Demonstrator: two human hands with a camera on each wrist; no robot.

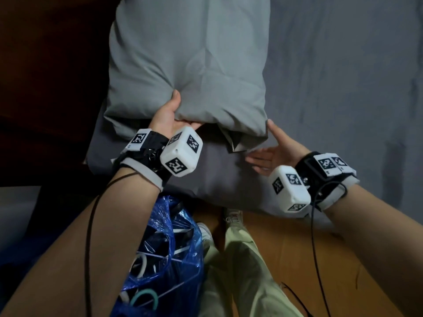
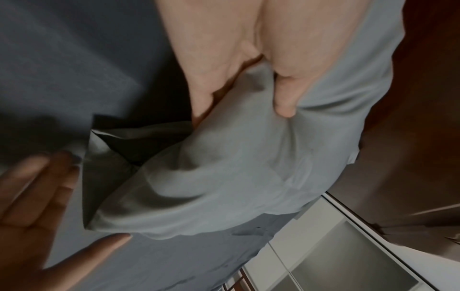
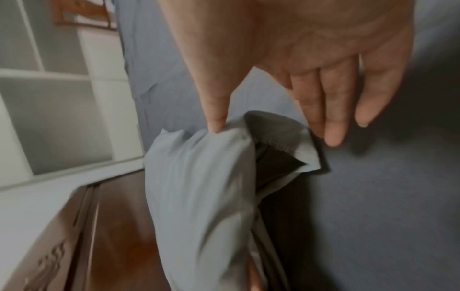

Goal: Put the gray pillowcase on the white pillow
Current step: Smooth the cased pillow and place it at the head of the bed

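Pillowcase point(image 1: 187, 65) lay on the bed point(image 1: 343, 88), long axis running away from its near edge, open end nearest the hands. Near-left part was gripped by the left hand point(image 1: 169, 113). Right hand point(image 1: 274, 149) was held flat, fingers straight, thumb touching the near-right corner. Pillow not visible.

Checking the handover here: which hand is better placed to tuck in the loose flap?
Right hand: open, thumb touching the pillowcase corner beside the flap. Left hand already grips the edge.

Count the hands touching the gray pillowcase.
2. The left hand grips the gray pillowcase at its near edge; the right hand touches its near right corner with the thumb, fingers straight.
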